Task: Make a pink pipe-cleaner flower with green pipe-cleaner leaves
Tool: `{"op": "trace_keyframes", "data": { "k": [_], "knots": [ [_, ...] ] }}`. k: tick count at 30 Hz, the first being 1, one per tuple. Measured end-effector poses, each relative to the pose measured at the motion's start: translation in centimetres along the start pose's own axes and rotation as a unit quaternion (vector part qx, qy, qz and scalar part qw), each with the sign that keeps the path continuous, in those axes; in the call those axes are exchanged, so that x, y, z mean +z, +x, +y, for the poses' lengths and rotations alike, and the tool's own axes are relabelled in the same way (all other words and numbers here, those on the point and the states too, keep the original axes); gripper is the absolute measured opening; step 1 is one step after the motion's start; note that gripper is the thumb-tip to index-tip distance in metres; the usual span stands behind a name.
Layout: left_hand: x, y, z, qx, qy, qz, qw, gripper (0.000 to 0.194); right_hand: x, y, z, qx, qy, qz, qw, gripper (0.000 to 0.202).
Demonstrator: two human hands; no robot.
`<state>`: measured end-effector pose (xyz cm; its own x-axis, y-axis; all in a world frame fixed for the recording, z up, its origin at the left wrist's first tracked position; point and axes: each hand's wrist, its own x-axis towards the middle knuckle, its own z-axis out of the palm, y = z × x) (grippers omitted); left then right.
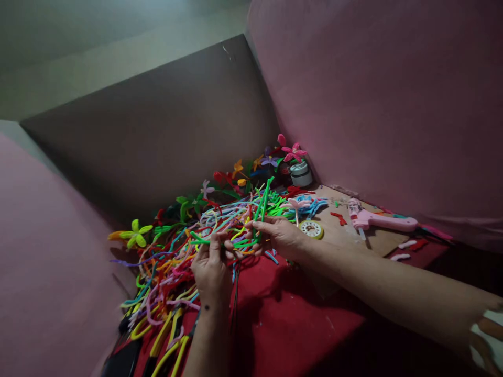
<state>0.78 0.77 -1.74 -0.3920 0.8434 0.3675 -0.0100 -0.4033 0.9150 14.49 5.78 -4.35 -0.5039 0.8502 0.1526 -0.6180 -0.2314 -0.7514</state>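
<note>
Bent green pipe cleaners (pixel 262 205) are pinched between the fingers of my right hand (pixel 277 235), their upper ends pointing up and away. My left hand (pixel 214 267) grips the green strands (pixel 202 240) at their left side, thumb on top. The green stretch between both hands sags slightly, and how many strands there are I cannot tell. Just behind my hands spreads a tangled heap of coloured pipe cleaners (pixel 176 267). A pale pink pipe-cleaner flower (pixel 295 205) lies beyond my right hand, close to a round yellow-rimmed tape roll (pixel 312 229).
A pink glue gun (pixel 387 221) rests on a brown board (pixel 341 241) at the right. Finished flowers (pixel 135 234) line the back, near a white jar (pixel 301 174). Yellow-handled pliers (pixel 159 340) lie at front left on the red cloth (pixel 283 314). Walls (pixel 373 104) enclose the corner.
</note>
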Motion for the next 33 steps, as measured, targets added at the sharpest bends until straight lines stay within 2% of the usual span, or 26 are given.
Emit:
{"op": "trace_keyframes", "data": {
  "k": [2,6,10,13,18,24,29,31,33],
  "knots": [
    [0.1,-0.3,0.2,0.023,0.037,0.001,0.999,0.021,-0.2,0.1,0.0,-0.003,0.000,-0.015,1.000,0.019],
    [0.3,-0.7,-0.2,0.014,0.109,-0.015,0.994,0.024,-0.2,0.0,-0.1,0.000,-0.004,-0.037,0.999,0.022],
    [0.4,-0.7,-1.1,-0.004,0.203,-0.106,0.973,0.023,0.0,-0.3,-0.1,-0.004,-0.027,-0.049,0.998,0.025],
    [0.4,-0.6,-1.4,-0.025,0.203,-0.147,0.968,0.028,-0.1,-0.4,0.0,-0.022,-0.054,-0.044,0.997,0.028],
    [0.8,-0.8,-1.4,-0.097,0.185,-0.191,0.959,0.029,-0.2,-0.4,0.3,-0.042,-0.084,-0.034,0.995,0.031],
    [1.2,-1.3,-0.8,-0.071,0.215,-0.240,0.944,0.020,0.2,-0.5,0.2,-0.024,-0.119,-0.001,0.993,0.036],
    [1.2,-1.4,-0.4,-0.160,0.216,-0.242,0.932,0.025,0.1,-0.5,0.2,-0.024,-0.125,-0.013,0.992,0.037],
    [1.2,-1.3,-0.7,-0.140,0.238,-0.259,0.926,0.024,0.1,-0.5,0.2,-0.018,-0.140,-0.008,0.990,0.037],
    [1.2,-1.2,-1.0,-0.094,0.257,-0.277,0.921,0.024,0.0,-0.5,0.2,-0.011,-0.155,-0.003,0.988,0.037]
  ]
}}
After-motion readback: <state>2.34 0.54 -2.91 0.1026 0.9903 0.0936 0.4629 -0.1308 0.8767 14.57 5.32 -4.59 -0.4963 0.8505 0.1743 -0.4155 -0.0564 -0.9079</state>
